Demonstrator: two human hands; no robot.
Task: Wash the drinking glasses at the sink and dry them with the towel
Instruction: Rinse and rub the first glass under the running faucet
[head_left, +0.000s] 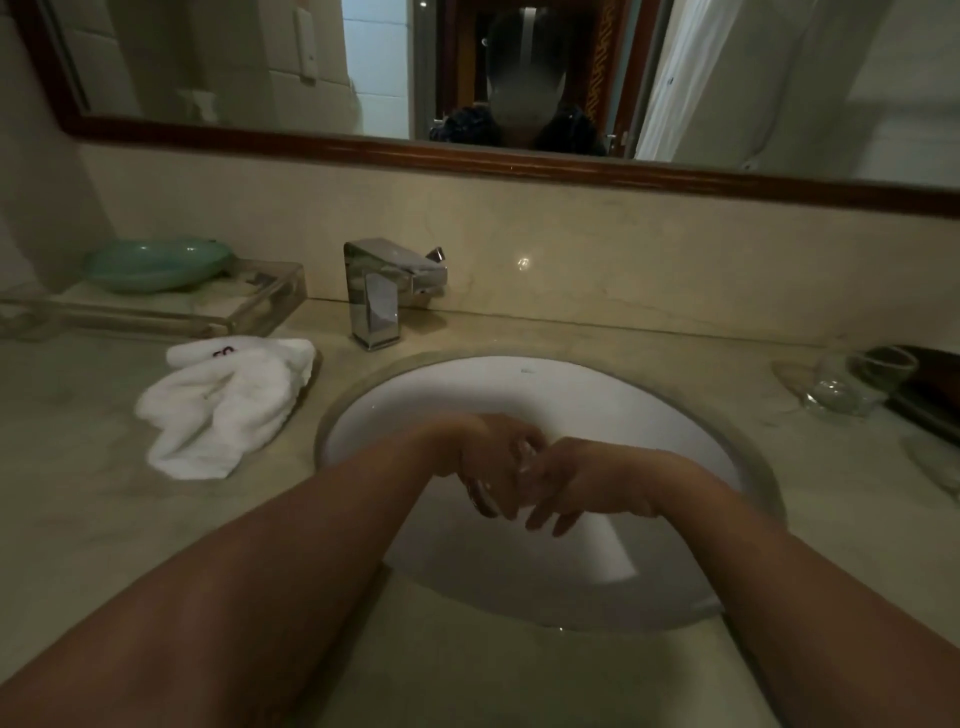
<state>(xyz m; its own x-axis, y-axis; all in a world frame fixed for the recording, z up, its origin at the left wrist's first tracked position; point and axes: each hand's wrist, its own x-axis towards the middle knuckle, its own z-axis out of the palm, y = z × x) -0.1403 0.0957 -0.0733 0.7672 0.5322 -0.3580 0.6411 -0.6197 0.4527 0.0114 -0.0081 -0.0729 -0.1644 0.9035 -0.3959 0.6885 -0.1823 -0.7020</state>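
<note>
Both hands' fingers (540, 512) around glass (527, 462).

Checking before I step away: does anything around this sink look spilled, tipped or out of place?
One thing: a clear drinking glass seems to lie on its side on the beige counter, right of the white basin. The crumpled white towel sits left. No visible spill.
</note>
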